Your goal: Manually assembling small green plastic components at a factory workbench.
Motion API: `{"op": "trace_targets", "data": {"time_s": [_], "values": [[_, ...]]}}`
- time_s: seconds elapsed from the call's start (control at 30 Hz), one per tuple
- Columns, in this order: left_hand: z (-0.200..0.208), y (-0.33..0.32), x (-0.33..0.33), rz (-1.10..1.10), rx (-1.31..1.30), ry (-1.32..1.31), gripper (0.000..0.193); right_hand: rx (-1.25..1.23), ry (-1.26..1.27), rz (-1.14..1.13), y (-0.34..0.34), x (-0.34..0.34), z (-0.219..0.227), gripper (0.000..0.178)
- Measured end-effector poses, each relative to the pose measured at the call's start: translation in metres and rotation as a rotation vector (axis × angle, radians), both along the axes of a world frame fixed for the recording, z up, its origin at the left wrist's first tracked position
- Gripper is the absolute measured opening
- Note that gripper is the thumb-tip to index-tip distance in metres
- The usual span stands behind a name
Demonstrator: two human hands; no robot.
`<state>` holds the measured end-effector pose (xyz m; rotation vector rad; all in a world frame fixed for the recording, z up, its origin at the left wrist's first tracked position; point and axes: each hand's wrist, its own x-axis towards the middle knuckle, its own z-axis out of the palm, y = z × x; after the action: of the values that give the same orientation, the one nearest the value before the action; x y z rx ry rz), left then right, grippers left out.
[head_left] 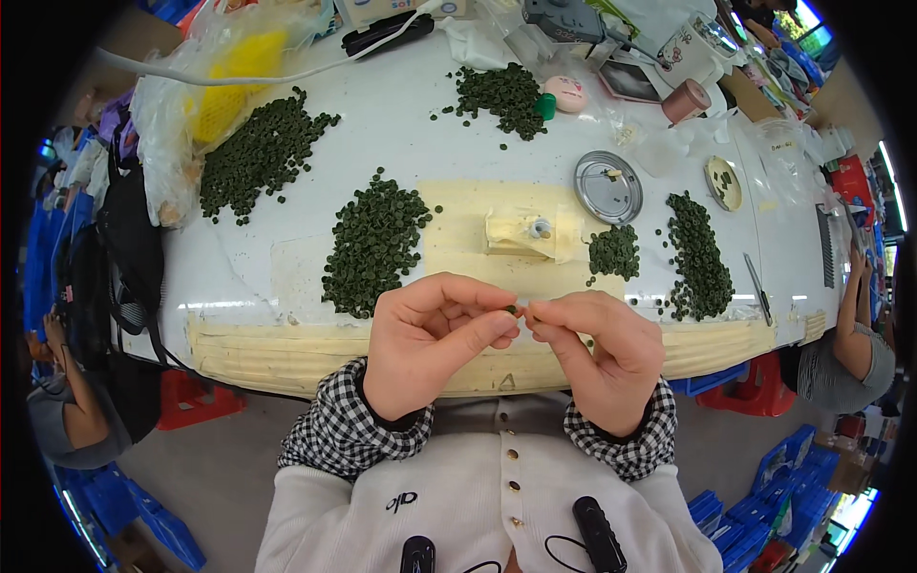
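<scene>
My left hand pinches a small dark green round piece between thumb and forefinger. Close beside it, my right hand has its thumb and fingertips pressed together; whatever they hold is too small to make out. Both hands are above the table's taped front edge. Beyond the left hand lies a heap of green round pieces. A smaller pile of them sits past the right hand, next to a yellow-taped block with a whitish fitting on top.
More green heaps lie at the far left, far middle and right. A round metal lid, a small cream dish and a pen-like tool lie to the right. Plastic bags and a white cable occupy the far left.
</scene>
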<state>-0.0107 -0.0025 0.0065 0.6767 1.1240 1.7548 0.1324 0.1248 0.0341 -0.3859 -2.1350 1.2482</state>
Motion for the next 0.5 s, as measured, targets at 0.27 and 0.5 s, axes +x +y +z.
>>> {"op": "trace_targets", "data": {"time_s": [0.27,0.5], "values": [[-0.002,0.001,0.001,0.015,0.028,0.019,0.019,-0.227,0.092,0.071,0.004,-0.001,-0.013,0.019],[-0.002,0.000,0.001,-0.011,0.024,-0.006,0.018,-0.511,0.095,0.012,-0.006,0.000,-0.011,0.011]]}}
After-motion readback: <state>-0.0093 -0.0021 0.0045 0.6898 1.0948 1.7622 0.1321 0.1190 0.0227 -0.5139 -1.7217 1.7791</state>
